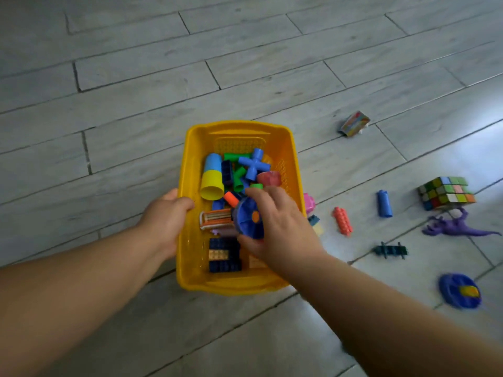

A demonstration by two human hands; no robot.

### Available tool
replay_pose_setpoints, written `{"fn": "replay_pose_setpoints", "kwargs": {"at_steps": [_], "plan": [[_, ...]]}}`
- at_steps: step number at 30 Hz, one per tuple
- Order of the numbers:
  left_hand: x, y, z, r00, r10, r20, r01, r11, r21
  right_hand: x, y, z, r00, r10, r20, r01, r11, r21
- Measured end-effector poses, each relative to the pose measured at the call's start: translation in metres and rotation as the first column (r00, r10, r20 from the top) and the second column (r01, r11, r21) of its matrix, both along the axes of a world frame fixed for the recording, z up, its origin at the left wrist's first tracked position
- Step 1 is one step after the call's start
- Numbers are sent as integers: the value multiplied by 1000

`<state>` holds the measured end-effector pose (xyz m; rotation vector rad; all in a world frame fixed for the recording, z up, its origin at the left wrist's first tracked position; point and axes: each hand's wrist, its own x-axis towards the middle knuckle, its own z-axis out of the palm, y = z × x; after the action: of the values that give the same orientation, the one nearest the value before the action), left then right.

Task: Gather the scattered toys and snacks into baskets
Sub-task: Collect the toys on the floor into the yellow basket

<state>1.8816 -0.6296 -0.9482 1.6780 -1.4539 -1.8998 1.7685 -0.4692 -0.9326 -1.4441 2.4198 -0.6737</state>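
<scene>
My left grip (163,221) curls over the left rim of the yellow basket (236,126) at frame centre, evidently to steady it, while my right grip (280,221) pinches a blue disc toy (249,217) low inside it, presumably for release, the Rubik's cube (446,193) lying uncollected at right.

Yellow basket (239,126) on grey plank floor (109,131), part full: stacked cups (211,176), blue cross (254,163), dark bricks (224,254). Left hand (166,217) grips the left rim, thumb inside. Right hand (283,221) holds a blue disc (249,217) over the basket, thumb under, fingers on top. Loose on the floor to the right: packet (353,123), orange block (343,221), blue tube (383,204), cube (446,193), purple dinosaur (457,227) just below the cube, second disc (460,291).
</scene>
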Motion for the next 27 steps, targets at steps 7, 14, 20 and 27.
{"fn": "replay_pose_setpoints", "kwargs": {"at_steps": [7,14,20,27], "plan": [[-5,10,-6,1000,-19,-13,20,998,61,31,2,-17,999,45,25,-50,951,304],[9,-3,-9,1000,-15,0,15,999,51,45,-19,-23,993,119,11,-115,934,337],[10,-8,-10,999,-30,20,29,999,23,17,8,-1,995,16,94,-12,999,-37],[7,7,-22,995,-92,33,91,995,35,-34,101,-38,841,-537,63,498,816,294]]}}
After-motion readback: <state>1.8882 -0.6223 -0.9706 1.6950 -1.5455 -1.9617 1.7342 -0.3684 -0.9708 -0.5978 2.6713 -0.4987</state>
